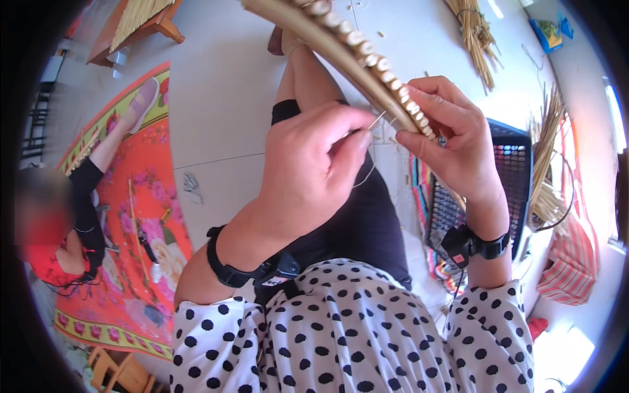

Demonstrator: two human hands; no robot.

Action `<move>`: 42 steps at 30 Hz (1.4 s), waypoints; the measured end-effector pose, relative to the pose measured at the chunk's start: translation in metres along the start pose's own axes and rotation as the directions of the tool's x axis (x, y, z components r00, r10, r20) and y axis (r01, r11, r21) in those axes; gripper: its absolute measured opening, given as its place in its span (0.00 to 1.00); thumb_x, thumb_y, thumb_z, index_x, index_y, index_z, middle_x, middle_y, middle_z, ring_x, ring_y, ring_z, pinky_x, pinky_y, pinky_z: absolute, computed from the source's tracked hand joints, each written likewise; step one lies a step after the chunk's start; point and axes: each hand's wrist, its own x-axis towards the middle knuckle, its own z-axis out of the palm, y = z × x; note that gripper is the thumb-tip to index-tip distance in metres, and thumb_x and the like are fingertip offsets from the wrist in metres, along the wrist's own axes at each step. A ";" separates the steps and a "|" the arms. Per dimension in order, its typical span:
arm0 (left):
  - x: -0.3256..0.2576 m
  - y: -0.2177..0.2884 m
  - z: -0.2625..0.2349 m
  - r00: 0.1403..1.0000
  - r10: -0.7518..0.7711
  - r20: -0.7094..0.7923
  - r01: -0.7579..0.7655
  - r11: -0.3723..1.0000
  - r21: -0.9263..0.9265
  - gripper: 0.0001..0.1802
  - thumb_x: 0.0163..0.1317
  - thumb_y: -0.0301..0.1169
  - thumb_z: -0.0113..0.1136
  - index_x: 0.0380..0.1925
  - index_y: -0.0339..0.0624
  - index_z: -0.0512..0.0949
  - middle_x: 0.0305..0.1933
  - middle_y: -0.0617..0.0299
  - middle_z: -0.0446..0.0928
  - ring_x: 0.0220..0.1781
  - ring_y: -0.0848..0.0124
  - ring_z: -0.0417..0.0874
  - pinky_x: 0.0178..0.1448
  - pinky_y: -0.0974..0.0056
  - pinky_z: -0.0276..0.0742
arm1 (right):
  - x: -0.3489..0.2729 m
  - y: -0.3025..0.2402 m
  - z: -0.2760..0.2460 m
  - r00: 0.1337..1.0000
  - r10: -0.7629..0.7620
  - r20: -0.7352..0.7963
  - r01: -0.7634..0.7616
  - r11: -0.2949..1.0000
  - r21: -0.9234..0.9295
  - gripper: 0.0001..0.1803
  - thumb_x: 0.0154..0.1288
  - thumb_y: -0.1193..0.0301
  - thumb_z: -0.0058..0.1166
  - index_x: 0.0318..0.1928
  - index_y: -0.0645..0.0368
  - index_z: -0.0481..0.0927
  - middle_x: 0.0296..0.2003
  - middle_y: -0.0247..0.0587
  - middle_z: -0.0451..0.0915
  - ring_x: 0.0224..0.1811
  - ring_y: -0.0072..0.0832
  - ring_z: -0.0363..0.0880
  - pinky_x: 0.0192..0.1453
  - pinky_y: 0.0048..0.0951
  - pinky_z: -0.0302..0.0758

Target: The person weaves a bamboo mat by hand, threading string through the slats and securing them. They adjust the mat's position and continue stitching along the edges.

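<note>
Crate (514, 164), black mesh, contents hidden. Left hand (314, 170) pinched needle (376, 120); right hand (455, 141) closed around woven straw band (354, 49).

The woven rim (367, 56) is lying between both hands; the basket (511, 170) is sitting right of it, the floral mat (141, 216) left, straw bundles (475, 36) behind.

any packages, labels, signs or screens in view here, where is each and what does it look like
Flat packet: on the pale floor at the far upper right, roughly square, blue with green and yellow print.
Small tag: on the black strap at the left hand's wrist, a little white patch with red, too small to make out.
No signs or screens are in view.
</note>
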 end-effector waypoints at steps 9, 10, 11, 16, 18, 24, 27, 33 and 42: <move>0.010 -0.007 0.013 0.994 0.069 -0.085 -0.073 0.997 -0.040 0.05 0.55 0.17 0.58 0.33 0.34 0.78 0.25 0.53 0.76 0.23 0.63 0.78 0.28 0.65 0.72 | 0.004 0.005 -0.009 0.998 0.060 0.001 -0.060 0.997 0.047 0.27 0.51 0.82 0.65 0.55 0.59 0.80 0.44 0.34 0.74 0.35 0.15 0.71 0.36 0.16 0.70; 0.006 -0.007 0.012 0.995 0.053 -0.084 -0.057 0.997 -0.044 0.05 0.55 0.17 0.58 0.33 0.34 0.78 0.25 0.54 0.76 0.23 0.64 0.78 0.28 0.66 0.71 | 0.003 0.003 -0.005 0.998 0.065 -0.006 -0.064 0.997 0.039 0.27 0.51 0.82 0.65 0.55 0.58 0.80 0.44 0.34 0.74 0.35 0.15 0.71 0.36 0.17 0.71; 0.002 -0.007 0.011 0.996 0.033 -0.083 -0.037 0.999 -0.038 0.05 0.56 0.17 0.58 0.33 0.34 0.78 0.25 0.55 0.76 0.22 0.66 0.77 0.28 0.67 0.71 | 0.001 -0.001 0.000 0.997 0.069 -0.015 -0.069 0.997 0.031 0.28 0.50 0.82 0.65 0.55 0.58 0.80 0.44 0.35 0.74 0.35 0.15 0.71 0.36 0.18 0.71; -0.019 -0.017 0.007 0.992 -0.042 -0.117 0.032 0.996 -0.078 0.05 0.58 0.16 0.58 0.34 0.33 0.77 0.26 0.60 0.76 0.22 0.75 0.75 0.28 0.72 0.69 | -0.009 -0.007 0.025 1.000 -0.021 0.009 0.021 1.000 -0.018 0.29 0.45 0.82 0.67 0.53 0.62 0.80 0.45 0.41 0.75 0.38 0.26 0.76 0.42 0.22 0.74; -0.024 -0.019 0.003 0.992 -0.032 -0.126 0.021 0.996 -0.083 0.04 0.59 0.16 0.58 0.35 0.32 0.77 0.26 0.62 0.76 0.23 0.78 0.75 0.29 0.74 0.70 | -0.013 -0.011 0.035 1.000 -0.004 0.004 0.004 0.999 -0.038 0.29 0.44 0.81 0.68 0.53 0.61 0.80 0.43 0.42 0.75 0.39 0.29 0.77 0.42 0.25 0.76; -0.047 -0.024 -0.027 0.966 -0.249 0.068 0.254 0.963 -0.088 0.03 0.61 0.18 0.58 0.35 0.32 0.76 0.25 0.63 0.77 0.23 0.79 0.76 0.28 0.73 0.70 | -0.018 -0.016 0.052 1.000 -0.002 -0.017 0.002 1.000 -0.001 0.28 0.46 0.80 0.69 0.53 0.61 0.80 0.43 0.43 0.75 0.37 0.32 0.78 0.39 0.27 0.77; -0.055 -0.023 -0.039 0.934 -0.324 0.146 0.339 0.937 -0.085 0.02 0.63 0.19 0.55 0.35 0.32 0.75 0.24 0.62 0.76 0.22 0.79 0.76 0.27 0.73 0.70 | -0.020 -0.013 0.057 0.999 -0.012 -0.038 0.013 1.000 0.015 0.28 0.45 0.80 0.69 0.52 0.61 0.80 0.42 0.43 0.75 0.35 0.32 0.78 0.38 0.26 0.77; -0.060 -0.020 -0.046 0.884 -0.442 0.152 0.462 0.876 -0.137 0.03 0.64 0.18 0.54 0.37 0.31 0.75 0.23 0.62 0.76 0.22 0.79 0.75 0.26 0.74 0.70 | -0.022 -0.013 0.064 1.000 -0.003 -0.028 0.004 0.999 0.043 0.30 0.43 0.81 0.68 0.53 0.61 0.80 0.42 0.42 0.74 0.33 0.32 0.78 0.35 0.27 0.78; -0.073 -0.024 -0.053 0.909 -0.405 0.102 0.408 0.913 -0.007 0.03 0.62 0.18 0.57 0.35 0.30 0.78 0.23 0.61 0.77 0.22 0.77 0.77 0.27 0.73 0.71 | -0.019 -0.008 0.062 0.998 -0.042 0.051 0.040 0.999 0.034 0.32 0.41 0.78 0.69 0.53 0.62 0.79 0.41 0.42 0.73 0.33 0.35 0.78 0.36 0.29 0.78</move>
